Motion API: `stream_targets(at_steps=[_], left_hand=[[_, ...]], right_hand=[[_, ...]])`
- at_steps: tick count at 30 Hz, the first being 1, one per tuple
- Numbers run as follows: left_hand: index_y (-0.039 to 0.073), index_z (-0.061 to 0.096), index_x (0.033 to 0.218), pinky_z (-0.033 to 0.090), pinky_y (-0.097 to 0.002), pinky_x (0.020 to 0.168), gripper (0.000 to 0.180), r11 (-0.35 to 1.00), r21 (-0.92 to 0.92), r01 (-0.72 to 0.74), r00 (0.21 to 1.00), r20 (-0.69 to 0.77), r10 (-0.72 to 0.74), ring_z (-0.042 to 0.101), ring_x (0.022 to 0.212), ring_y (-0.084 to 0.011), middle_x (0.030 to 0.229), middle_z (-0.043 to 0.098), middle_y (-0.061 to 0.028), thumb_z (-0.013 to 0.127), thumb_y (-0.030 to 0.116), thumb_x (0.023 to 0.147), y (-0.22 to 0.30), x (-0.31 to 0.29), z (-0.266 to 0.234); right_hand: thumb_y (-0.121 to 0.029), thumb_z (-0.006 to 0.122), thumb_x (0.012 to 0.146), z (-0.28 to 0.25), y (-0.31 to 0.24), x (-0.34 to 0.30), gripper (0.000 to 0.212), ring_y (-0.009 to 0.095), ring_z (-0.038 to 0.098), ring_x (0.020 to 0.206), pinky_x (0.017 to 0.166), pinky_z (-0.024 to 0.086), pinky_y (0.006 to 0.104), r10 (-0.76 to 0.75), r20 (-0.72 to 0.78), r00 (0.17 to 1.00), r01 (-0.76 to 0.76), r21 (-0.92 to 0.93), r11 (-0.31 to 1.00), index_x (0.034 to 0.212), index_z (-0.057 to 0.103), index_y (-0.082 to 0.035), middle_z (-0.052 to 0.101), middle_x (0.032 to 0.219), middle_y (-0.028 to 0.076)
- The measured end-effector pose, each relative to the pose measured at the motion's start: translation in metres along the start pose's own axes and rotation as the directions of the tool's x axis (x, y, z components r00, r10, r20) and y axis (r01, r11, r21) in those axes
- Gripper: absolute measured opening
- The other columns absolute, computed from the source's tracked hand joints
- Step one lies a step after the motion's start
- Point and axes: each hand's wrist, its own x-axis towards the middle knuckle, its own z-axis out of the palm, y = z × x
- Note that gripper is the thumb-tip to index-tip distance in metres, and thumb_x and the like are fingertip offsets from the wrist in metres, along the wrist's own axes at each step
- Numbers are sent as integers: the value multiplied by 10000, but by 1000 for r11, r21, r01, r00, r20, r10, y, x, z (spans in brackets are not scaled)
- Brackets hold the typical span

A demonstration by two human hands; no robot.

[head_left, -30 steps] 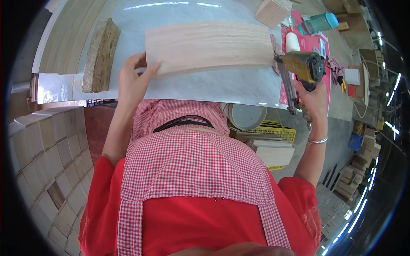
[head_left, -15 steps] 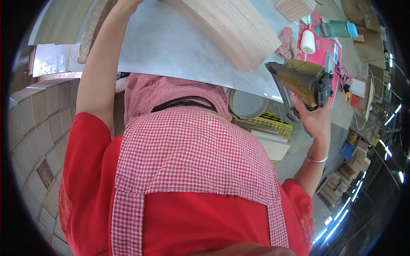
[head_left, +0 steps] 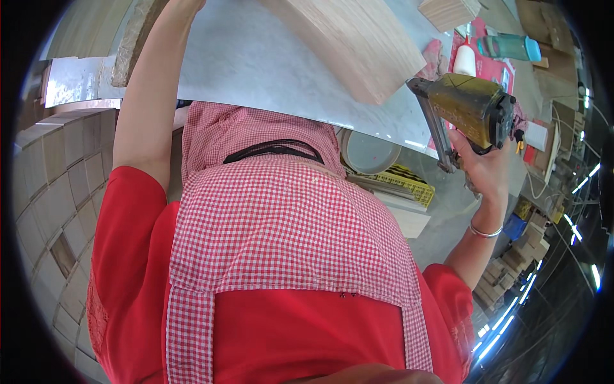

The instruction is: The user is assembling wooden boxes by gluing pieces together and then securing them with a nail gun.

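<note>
In my right hand (head_left: 487, 168) is a yellow-and-black pneumatic nail gun (head_left: 465, 105), my fingers wrapped round its grip. It hangs beside the table's right front edge, its nose end close to the near corner of a long pale wooden block (head_left: 358, 54) but apart from it. That block lies slantwise on the grey tabletop (head_left: 249, 70) and runs out past the top of the picture. My left forearm (head_left: 148, 96) reaches forward over the table. Only the wrist end of my left hand (head_left: 189, 5) shows at the top edge; its fingers are cut off from view.
A smaller wood block (head_left: 449, 14), a pink cloth (head_left: 433, 61), a white glue bottle (head_left: 465, 61) and a teal bottle (head_left: 508, 47) lie at the far right. Stacked wood pieces (head_left: 54, 198) rise on the left. Under the table edge sits a round bucket (head_left: 371, 153).
My right hand and the nail gun have shifted a little to the right and slightly farther away. The left arm stays stretched forward, and the long block looks nearly unmoved.
</note>
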Motion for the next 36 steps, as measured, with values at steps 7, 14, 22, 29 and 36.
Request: stream_targets(at_steps=[7,14,22,29,36], left_hand=[[-26,755,1157,547,-315,848,418,999,-29,-42,999,18,42,688,928,-166,999,755,-109,820,274,874,-1,-1,-1],[-32,757,1145,542,-305,856,374,995,-42,-88,996,19,89,688,935,-164,1014,758,-106,803,237,889,-2,-1,-2],[-13,762,1126,533,-333,883,392,991,61,-119,993,26,117,683,941,-191,1012,761,-105,812,281,872,-2,2,-3],[25,617,1225,429,-458,1104,645,725,246,-643,749,402,527,498,1344,-422,1417,542,-277,887,343,733,62,-15,9],[-11,660,1150,422,-567,1055,826,208,11,-978,95,913,396,532,1280,-442,1300,589,-302,910,541,589,146,-79,115]], right_hand=[[-138,871,834,-4,-7,6,380,163,722,908,847,557,326,46,68,997,-44,-41,998,1127,703,38,774,1042,101],[-134,870,835,-6,-5,10,394,164,719,953,865,554,328,30,88,996,-25,-54,998,1155,699,21,773,1061,92],[-256,851,866,0,3,13,294,45,496,534,473,385,249,32,35,999,-29,-76,997,1014,731,-31,646,737,-37],[-111,841,856,2,2,-10,372,159,700,921,840,550,320,137,-8,991,-137,8,991,1163,686,31,760,1070,81],[-102,842,859,2,6,-31,347,102,645,780,675,514,276,121,-62,991,-116,88,989,1148,692,17,733,969,41]])
